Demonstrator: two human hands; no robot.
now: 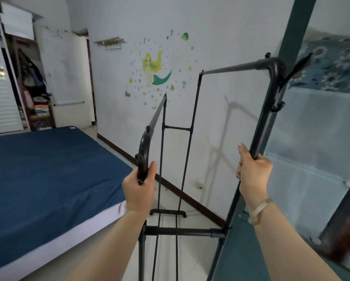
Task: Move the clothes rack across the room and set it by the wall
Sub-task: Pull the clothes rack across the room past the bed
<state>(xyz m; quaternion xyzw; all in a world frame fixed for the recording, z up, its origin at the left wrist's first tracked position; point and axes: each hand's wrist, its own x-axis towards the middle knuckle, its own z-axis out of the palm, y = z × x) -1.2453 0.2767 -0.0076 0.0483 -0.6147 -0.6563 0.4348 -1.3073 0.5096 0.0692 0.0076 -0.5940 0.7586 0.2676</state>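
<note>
A bare black metal clothes rack [177,231] with two top rails stands in front of me, its long side running away toward the white wall [220,122]. My left hand [138,189] is wrapped around the near left upright just below its curved corner and hook. My right hand [253,172] grips the near right upright, which rises higher to the upper rail [230,69]. The rack's far foot [168,212] is close to the brown skirting at the wall's base. No clothes hang on it.
A bed with a blue cover [48,179] fills the left side, leaving a narrow floor strip [133,258] by the wall. A teal-framed translucent cabinet [311,159] stands at the right, touching the rack. An open wardrobe [34,94] and a door [69,78] lie at the far end.
</note>
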